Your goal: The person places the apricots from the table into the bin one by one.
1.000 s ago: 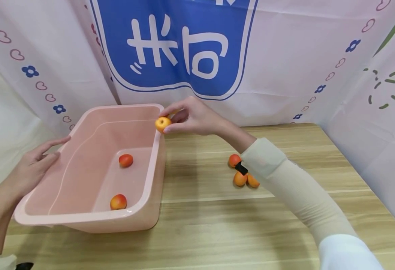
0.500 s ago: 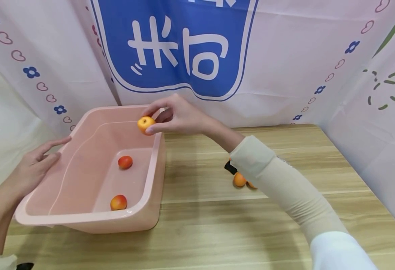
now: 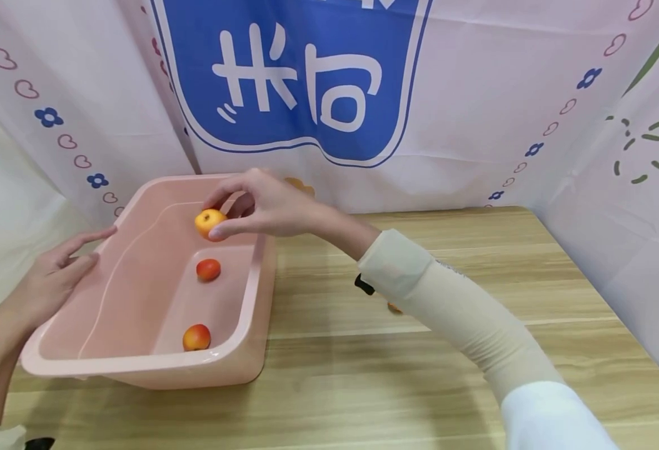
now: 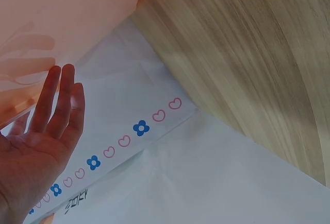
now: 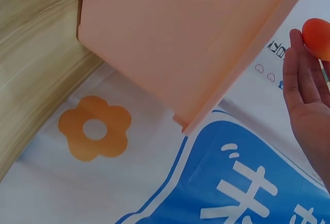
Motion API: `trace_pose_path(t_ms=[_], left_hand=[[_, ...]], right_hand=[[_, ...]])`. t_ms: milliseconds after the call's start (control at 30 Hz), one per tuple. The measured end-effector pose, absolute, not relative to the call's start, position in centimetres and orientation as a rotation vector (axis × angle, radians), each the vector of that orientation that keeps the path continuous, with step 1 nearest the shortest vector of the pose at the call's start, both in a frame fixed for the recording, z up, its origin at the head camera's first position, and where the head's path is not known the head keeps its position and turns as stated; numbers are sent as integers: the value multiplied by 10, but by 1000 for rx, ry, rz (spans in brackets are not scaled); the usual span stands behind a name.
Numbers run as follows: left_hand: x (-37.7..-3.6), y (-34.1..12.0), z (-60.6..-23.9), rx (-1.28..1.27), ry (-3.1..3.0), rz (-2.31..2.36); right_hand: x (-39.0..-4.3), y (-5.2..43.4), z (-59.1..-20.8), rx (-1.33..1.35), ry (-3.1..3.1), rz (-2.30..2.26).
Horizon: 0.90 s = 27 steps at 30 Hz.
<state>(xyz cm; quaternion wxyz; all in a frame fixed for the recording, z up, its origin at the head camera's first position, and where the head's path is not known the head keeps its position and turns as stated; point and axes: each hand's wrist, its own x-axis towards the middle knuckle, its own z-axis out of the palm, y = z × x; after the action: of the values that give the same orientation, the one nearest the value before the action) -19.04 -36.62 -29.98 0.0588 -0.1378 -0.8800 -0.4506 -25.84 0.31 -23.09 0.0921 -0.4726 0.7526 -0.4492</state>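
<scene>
Pale wood desk (image 3: pixel 363 375) fills the head view, with a white cloth backdrop (image 3: pixel 476 94) behind it bearing a big blue panel with white characters, and small hearts and flowers along its edges. On the desk stands one pink tub (image 3: pixel 138 369). I count three apricots in or over it: two lie on the tub floor, one near the middle (image 3: pixel 208 269) and one at the near end (image 3: pixel 197 337), well apart; the third apricot (image 3: pixel 209 223) is in my right hand (image 3: pixel 262 203), pinched between thumb and fingertips above the far end of the tub, clear of its floor. My right sleeve (image 3: pixel 447 306) crosses the desk and hides most of what lies behind it; only a sliver of one more orange fruit (image 3: pixel 394 307) shows just past the cuff. My left hand (image 3: pixel 54 275) rests with straight fingers against the tub's left rim, holding nothing

From the left wrist I see my left hand (image 4: pixel 41 147) flat and relaxed, fingers together, just beside the translucent pink wall of the tub (image 4: pixel 62 18), with the cloth's blue flowers and pink hearts and the desk (image 4: pixel 247 54) beyond. No fruit shows here

From the right wrist the tub (image 5: pixel 196 38) is seen from outside, its wall blocking the inside. At the right edge my right hand (image 5: pixel 307 90) shows its fingers, with the held apricot (image 5: pixel 317 37) at their tips. An orange flower print (image 5: pixel 94 128) on the cloth shows here, half hidden in the head view
</scene>
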Motion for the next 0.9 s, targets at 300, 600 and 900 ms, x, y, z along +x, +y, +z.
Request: trace_pose_path(t_ms=[300,600,900], left_hand=[[-190,-367,-301,-419,-2680,-1326],[-190,-366,-301,-407,-2686,-1333],[-189,-366,-299,-407,-2675,-1368]], right_hand=[[-256,-17,-235,-1371,2230,-1269],[-259,-38,-244,-1355,2248,-1221],[-265,-52,-249,-1346,2312,-1101]])
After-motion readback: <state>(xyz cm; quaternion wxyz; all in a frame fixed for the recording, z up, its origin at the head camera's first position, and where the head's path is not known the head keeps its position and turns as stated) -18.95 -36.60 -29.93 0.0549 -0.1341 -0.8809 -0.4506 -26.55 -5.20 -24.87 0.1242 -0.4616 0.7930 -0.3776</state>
